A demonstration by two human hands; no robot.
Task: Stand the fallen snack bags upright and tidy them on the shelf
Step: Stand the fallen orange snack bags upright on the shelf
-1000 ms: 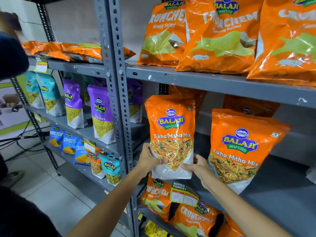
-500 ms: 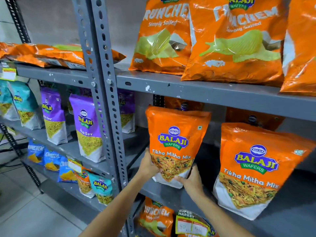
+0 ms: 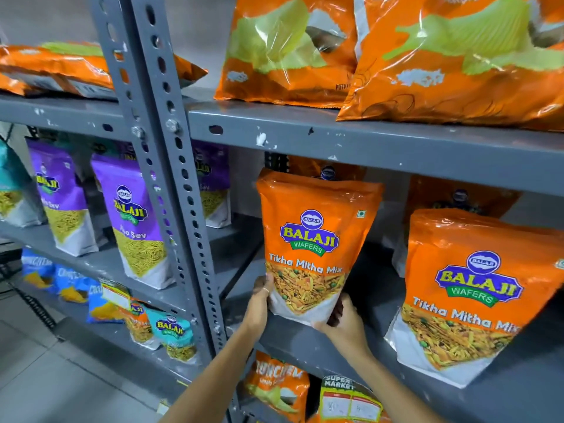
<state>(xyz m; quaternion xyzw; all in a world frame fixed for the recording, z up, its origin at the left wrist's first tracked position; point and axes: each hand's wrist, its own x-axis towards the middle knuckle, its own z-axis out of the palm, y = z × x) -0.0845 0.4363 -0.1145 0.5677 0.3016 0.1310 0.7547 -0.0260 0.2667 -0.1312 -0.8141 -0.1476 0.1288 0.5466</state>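
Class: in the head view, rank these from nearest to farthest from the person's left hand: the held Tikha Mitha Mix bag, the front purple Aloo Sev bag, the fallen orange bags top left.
1. Held Tikha Mitha Mix bag, in the left hand.
2. Front purple Aloo Sev bag, left, past the upright.
3. Fallen orange bags, top-left shelf.

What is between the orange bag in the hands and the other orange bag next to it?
Bare grey shelf, in the head view, between the held Tikha Mitha bag and its neighbour bag. Another orange bag stands farther back.
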